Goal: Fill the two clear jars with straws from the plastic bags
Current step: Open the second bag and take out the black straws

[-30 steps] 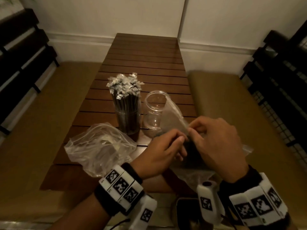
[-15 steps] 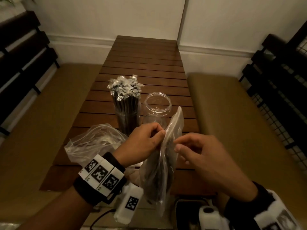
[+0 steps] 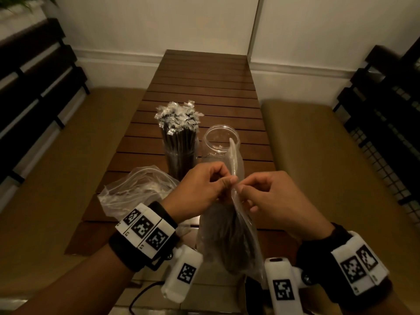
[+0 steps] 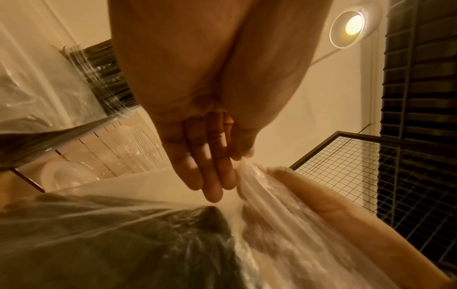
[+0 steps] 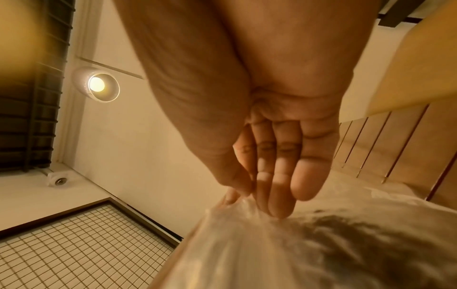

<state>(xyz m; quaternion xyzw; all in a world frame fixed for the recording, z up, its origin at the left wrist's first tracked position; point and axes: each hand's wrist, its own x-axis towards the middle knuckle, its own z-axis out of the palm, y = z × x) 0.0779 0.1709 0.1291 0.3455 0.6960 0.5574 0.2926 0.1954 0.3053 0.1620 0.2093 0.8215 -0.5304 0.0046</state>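
A clear plastic bag of dark straws [image 3: 229, 237] hangs upright over the table's near edge. My left hand [image 3: 205, 189] pinches one side of its top edge, and my right hand [image 3: 268, 196] pinches the other side. In the wrist views the bag [image 4: 118, 244] [image 5: 296, 250] hangs below the fingers [image 4: 212, 176] [image 5: 274, 187]. Behind the hands stands a clear jar [image 3: 180, 153] packed with wrapped dark straws. To its right is a clear jar [image 3: 219, 142] with nothing in it that I can see, its mouth uncovered.
A crumpled clear bag [image 3: 136, 189] lies on the slatted wooden table [image 3: 204, 87] at the left. Tan bench cushions [image 3: 329, 155] flank the table, with dark slatted backrests [image 3: 34, 64] and a wire mesh panel [image 3: 386, 144] at the sides. A wall closes the table's far end.
The bag was lifted from lying on the table to hanging upright. Both hands rose and now meet at its top edge, the right one closing in from the side.
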